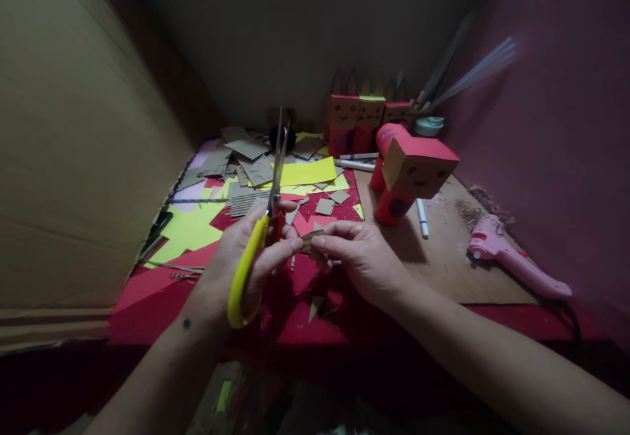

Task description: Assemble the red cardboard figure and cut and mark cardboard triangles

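Observation:
My left hand (260,238) has scissors (249,271) with yellow and red handles hooked on it, their blades pointing up and slightly apart. Its thumb and a finger also touch one end of a small cardboard piece (309,241). The other end of that piece is pinched between the thumb and fingers of my right hand (352,245). Below the hands, small cardboard offcuts (315,307) lie on the red tabletop (290,327). To the right stands a red figure (394,202) with a box-shaped cardboard head (420,176) bearing a drawn face.
A pink glue gun (512,258) rests on a wooden board (443,264) at right, beside a white marker (422,218). Yellow paper (305,171) and cardboard scraps (251,159) cover the table's back left. Similar figures (364,117) stand behind. A large cardboard panel (73,159) rises at left.

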A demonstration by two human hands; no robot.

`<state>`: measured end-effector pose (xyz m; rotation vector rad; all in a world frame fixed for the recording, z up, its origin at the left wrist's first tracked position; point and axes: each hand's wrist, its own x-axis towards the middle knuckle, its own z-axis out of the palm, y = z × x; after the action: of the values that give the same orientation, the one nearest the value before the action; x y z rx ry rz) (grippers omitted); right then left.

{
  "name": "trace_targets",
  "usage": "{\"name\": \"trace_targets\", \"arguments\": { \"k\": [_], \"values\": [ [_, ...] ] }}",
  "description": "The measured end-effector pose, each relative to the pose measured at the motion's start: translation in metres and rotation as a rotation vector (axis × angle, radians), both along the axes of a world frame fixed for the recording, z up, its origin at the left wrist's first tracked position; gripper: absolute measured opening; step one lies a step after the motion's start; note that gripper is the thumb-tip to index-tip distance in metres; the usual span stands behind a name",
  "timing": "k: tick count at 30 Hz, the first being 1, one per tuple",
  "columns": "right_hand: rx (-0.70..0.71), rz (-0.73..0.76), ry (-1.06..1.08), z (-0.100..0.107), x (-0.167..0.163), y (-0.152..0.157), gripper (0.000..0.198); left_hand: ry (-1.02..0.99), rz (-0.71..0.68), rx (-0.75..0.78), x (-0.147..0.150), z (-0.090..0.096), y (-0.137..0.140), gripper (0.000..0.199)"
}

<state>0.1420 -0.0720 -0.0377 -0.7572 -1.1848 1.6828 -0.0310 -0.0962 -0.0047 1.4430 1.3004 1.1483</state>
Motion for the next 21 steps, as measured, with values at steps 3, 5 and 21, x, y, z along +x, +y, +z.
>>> {"name": "trace_targets", "arguments": {
  "k": [3,5,21],
  "values": [
    [-0.055,0.012,0.044,0.001,-0.002,-0.001,0.017,-0.022,0.010,-0.035,-0.001,-0.001,0.001,0.045],
    [-0.081,0.012,0.069,0.002,-0.003,-0.001,0.016,-0.008,0.005,-0.044,-0.002,-0.001,0.002,0.048],
    [0.082,-0.304,-0.144,0.017,0.016,0.023,0.012,0.102,-0.101,-0.023,-0.033,0.005,0.021,0.046]
  ]
}}
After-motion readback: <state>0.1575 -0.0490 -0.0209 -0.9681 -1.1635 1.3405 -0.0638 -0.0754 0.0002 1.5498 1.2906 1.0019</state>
